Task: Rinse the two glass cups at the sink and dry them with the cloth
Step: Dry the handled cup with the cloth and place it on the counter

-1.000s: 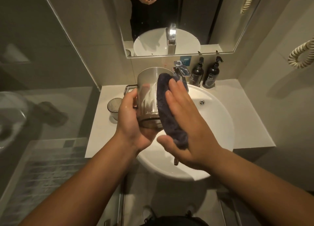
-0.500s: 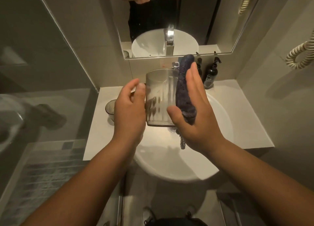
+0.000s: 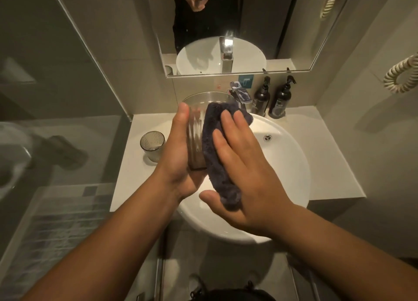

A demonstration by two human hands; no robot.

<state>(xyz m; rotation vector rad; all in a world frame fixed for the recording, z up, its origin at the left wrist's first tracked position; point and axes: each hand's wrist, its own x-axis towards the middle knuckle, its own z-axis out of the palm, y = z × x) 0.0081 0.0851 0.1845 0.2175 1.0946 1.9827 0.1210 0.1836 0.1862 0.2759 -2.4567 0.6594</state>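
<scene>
Drying is under way, so the task looks, by my judgement, past its midpoint: one glass cup (image 3: 196, 131) is held above the white sink (image 3: 282, 155), while the second cup (image 3: 152, 145) stands upright on the counter to the sink's left, and whether it is dried cannot be told. The left hand (image 3: 178, 155) grips the held cup round its side. The right hand (image 3: 246, 176), fingers straight, presses the dark cloth (image 3: 217, 155) flat against the cup's outer wall. The cup is clear, smoky-tinted and faintly ribbed; no droplets can be made out.
</scene>
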